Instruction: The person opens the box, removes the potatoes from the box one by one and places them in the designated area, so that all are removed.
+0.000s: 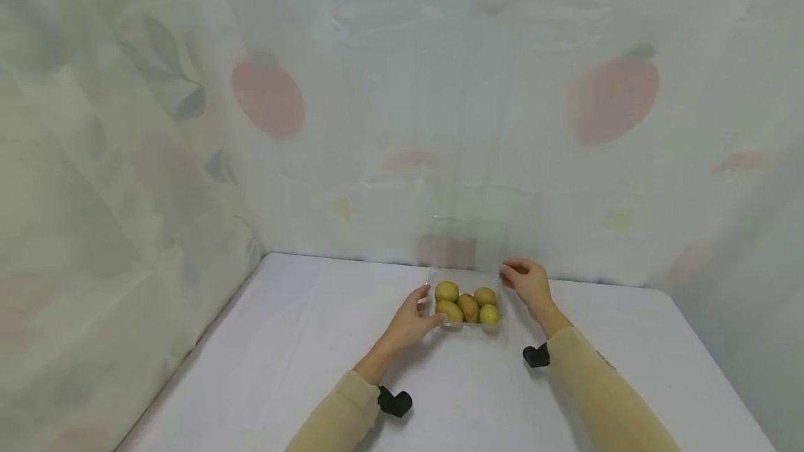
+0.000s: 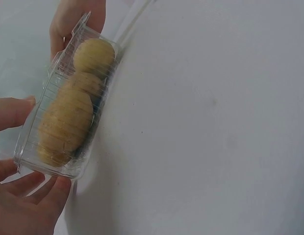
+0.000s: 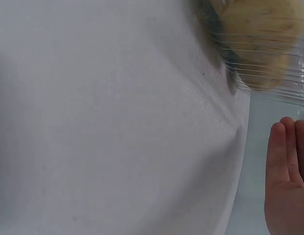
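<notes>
A clear plastic container holds several yellow-brown potatoes and rests toward the far side of the table. Its transparent lid stands raised at the back. My left hand grips the container's left end, thumb at the front rim and fingers along the side. In the left wrist view, the left fingers touch the lower end wall beside the potatoes. My right hand pinches at the back right corner, near the lid's base; its thumb is hidden in the right wrist view, where the fingers reach the rim.
A white-covered table lies under the container. Behind it hangs a pale curtain printed with strawberries, close to the table's back edge. Another patterned drape runs along the left side. Black straps show at both wrists.
</notes>
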### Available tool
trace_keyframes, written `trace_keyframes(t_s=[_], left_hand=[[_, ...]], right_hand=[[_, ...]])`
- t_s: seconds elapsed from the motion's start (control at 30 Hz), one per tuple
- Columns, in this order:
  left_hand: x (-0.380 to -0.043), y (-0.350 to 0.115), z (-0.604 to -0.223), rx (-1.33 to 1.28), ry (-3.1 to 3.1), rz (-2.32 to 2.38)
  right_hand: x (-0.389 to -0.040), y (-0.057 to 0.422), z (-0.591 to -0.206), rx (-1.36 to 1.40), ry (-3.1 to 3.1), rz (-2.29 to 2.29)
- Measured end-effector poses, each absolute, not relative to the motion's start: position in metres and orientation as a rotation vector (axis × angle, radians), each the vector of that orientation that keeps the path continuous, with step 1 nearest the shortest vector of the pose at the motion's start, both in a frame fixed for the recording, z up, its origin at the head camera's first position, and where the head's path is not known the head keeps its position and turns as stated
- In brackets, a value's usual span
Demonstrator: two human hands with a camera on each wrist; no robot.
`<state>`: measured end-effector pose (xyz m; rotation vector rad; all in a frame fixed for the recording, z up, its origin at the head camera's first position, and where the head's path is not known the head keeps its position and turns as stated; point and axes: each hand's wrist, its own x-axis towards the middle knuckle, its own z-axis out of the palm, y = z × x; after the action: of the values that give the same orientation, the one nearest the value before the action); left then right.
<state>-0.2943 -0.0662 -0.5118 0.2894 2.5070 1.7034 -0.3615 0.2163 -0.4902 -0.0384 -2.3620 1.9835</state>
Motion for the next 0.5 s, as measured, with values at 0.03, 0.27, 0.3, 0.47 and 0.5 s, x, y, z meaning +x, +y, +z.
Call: trace_keyframes(t_s=[0.03, 0.27, 0.3, 0.47, 0.5], left_hand=[[-0.294, -0.066, -0.512, 0.285, 2.505, 1.703], [-0.293, -0.065, -0.51, 0.272, 2.503, 1.707], [-0.293, -0.066, -0.51, 0.269, 2.502, 1.705], [-0.293, -0.067, -0.509, 0.268, 2.496, 1.703], [-0.293, -0.067, -0.509, 0.27, 2.494, 1.704]], right_hand=[[-0.361, 0.217, -0.49, -0.042, -2.372, 1.979], [-0.357, 0.222, -0.483, -0.004, -2.503, 1.878], [-0.357, 0.223, -0.482, 0.002, -2.517, 1.861], [-0.352, 0.226, -0.474, 0.071, -2.594, 1.712], [-0.351, 0.226, -0.471, 0.087, -2.609, 1.672]])
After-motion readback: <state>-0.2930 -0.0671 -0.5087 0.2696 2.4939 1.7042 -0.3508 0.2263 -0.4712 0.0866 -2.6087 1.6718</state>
